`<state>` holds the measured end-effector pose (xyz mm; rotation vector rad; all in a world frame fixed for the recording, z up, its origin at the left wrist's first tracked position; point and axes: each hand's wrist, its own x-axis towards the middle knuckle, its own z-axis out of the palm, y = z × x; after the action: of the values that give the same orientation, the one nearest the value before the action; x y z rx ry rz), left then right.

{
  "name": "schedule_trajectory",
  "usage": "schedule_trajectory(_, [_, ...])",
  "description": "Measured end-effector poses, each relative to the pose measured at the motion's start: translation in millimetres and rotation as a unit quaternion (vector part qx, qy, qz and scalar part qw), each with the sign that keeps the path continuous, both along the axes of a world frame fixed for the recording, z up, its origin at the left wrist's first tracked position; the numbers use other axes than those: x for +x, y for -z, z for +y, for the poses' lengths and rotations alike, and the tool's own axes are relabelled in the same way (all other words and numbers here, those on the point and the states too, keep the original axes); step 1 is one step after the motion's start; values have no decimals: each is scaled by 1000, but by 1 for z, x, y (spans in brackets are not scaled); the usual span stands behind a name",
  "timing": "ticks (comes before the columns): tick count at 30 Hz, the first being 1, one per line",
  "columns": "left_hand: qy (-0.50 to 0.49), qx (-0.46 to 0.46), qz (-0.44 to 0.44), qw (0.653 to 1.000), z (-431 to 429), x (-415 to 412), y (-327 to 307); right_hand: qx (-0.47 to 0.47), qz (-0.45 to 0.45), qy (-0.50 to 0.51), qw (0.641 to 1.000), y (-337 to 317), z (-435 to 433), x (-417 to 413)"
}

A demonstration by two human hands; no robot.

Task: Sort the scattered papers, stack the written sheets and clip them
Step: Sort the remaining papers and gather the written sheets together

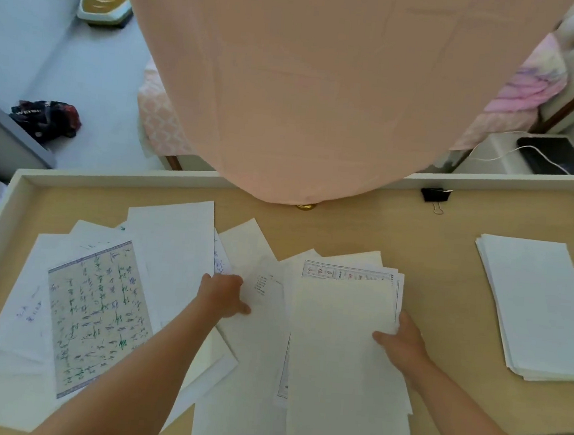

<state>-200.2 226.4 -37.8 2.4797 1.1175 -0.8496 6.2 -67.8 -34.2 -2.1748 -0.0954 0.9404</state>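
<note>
White sheets are covering the desk (346, 229) beneath both arms. The right hand (402, 343) is gripping a bundle of sheets (339, 358) by its right edge, thumb lying on top and fingers hidden underneath. The bundle's top face is showing no writing, while a printed sheet is peeking out at its far edge.

The left hand (222, 296) is reaching down onto the scattered papers (173, 242) just left of that bundle. Its fingers are bending onto a sheet with a small block of print (263, 286), though I cannot tell whether it is pinching that sheet or only pressing on it. A green-inked sheet (96, 312) is lying to the left of the left forearm and partly beneath it.

Well to the right of the right hand a blank pile (539, 306) is sitting apart. The binder clip (435, 194) is waiting beyond the right hand, at the desk's back rim.

Sorting looks about midway. To do this step well, the left hand should be lifting one sheet at a time and checking both faces. Written ones go squarely onto the bundle, with the right thumb loosening only briefly so the edges are lining up for the clip.
</note>
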Motion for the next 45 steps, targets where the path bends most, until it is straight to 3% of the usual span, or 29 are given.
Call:
schedule_trajectory(4, [27,-33,-1,999,8,-3,-14,29,-5,-90,995,-14,-4,22])
schedule_trajectory(7, [-54,-100,-97,989,14,-4,-24,39,-12,-184,982,-27,5,32])
schedule_trajectory(10, [-127,-133,-220,958,14,1,-45,28,-33,-266,963,-33,24,36])
schedule_trajectory(13, [-203,-183,-310,910,6,8,-63,44,-113,-342,932,-36,47,33])
schedule_trajectory(17, [-228,-224,-327,889,-9,18,-70,97,-137,-391,905,-45,78,16])
schedule_trajectory(20, [-275,-306,-366,835,-23,22,-72,98,-136,-437,884,-43,93,6])
schedule_trajectory(22, [-302,-310,-386,815,-30,23,-72,99,-140,-450,877,-40,100,2])
schedule_trajectory(30, [-460,-236,-414,749,-33,23,-76,180,-234,-422,857,-31,104,-12])
schedule_trajectory(34, [-441,-304,-411,738,-33,21,-85,155,-151,-404,889,-41,106,-11])
schedule_trajectory(37, [-415,-348,-384,747,-32,15,-93,103,-79,-409,903,-51,109,-5])
schedule_trajectory(41, [-409,-287,-351,792,-16,-1,-87,102,-27,-345,933,-60,108,9])
schedule_trajectory(42, [-428,-289,-349,782,-11,-8,-83,112,-10,-295,949,-60,105,15])
schedule_trajectory(45, [-521,-348,-364,689,-3,-32,-71,101,8,-136,985,-52,93,36])
